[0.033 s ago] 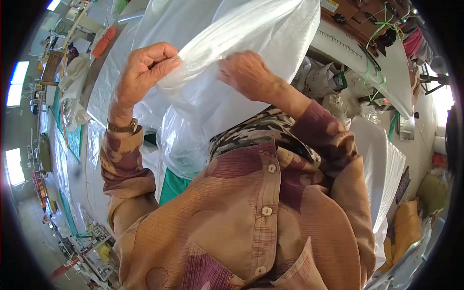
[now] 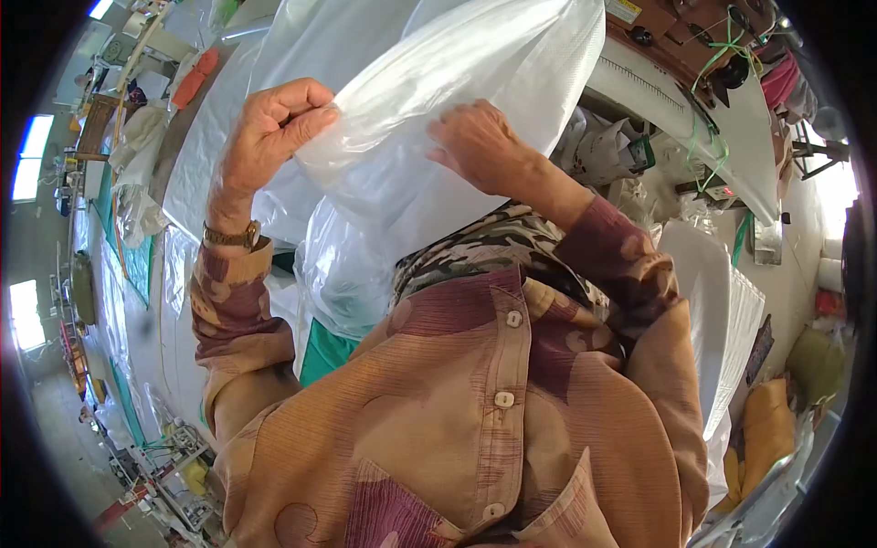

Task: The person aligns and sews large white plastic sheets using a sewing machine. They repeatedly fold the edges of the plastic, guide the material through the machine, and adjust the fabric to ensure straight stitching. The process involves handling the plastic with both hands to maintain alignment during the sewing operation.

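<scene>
Grey floor [image 2: 55, 402] stretches well left of the left hand [image 2: 274, 137], which pinches white translucent sheeting [image 2: 393, 96] at its edge. That sheeting spreads rightward behind the right hand [image 2: 480, 146], half-curled and blurred, its hold unclear. Camouflage cloth [image 2: 498, 242] lies bodyward of the right hand; farther off to its right stands a brown machine [image 2: 671, 32].

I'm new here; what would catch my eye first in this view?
Probably the shiny white plastic sheet spread across the top centre, with the left hand pinching its edge and the blurred right hand over its middle; whether that one touches is unclear. Next comes the brown-and-purple patterned shirt filling the lower centre, then the orange-red item at upper left.
</scene>
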`<state>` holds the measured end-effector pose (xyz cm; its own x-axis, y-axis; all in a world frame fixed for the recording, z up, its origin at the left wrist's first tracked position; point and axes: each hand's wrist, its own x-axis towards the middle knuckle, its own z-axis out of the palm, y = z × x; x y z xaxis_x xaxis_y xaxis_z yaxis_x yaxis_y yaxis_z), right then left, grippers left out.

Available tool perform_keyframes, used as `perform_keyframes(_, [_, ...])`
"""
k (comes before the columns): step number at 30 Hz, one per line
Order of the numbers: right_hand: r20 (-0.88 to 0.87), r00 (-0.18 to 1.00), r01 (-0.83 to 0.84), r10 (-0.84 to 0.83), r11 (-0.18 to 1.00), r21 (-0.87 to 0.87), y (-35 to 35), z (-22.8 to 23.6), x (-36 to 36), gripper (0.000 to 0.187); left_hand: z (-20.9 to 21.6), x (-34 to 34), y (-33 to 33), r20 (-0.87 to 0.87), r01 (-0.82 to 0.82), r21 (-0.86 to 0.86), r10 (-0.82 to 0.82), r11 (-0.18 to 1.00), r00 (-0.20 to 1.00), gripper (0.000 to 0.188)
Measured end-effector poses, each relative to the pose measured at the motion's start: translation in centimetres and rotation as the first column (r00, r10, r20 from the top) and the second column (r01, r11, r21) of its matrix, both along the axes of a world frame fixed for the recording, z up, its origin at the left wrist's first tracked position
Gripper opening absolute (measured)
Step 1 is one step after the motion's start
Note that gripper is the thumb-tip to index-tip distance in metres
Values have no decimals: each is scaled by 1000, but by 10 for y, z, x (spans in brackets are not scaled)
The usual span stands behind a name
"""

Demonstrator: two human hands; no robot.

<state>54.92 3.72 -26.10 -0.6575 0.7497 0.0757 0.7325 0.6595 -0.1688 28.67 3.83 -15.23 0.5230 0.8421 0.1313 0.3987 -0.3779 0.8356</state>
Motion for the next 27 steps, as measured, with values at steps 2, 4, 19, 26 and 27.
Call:
perform_keyframes(2, [91,994,-72,65,995,74,-12,-28,7,27,-9,-8,7,-24,-78,-96,76,992,997,16])
perform_keyframes(4, [200,976,-108,92,991,75,-24,-31,0,27,-17,-14,15,25,-94,-154,99,984,995,15])
perform_keyframes(19, [192,964,-196,183,979,52,-39,-42,-23,13,-11,-26,45,-75,-210,-9,208,978,975,20])
perform_keyframes(26, [-61,930,-353,363,925,139,-95,-12,16,5,-19,-30,42,-43,-170,-23,169,985,985,22])
perform_keyframes(27, [-54,912,-391,406,901,188,-105,1,25,7,-16,-27,40,-42,-161,-20,160,987,986,22])
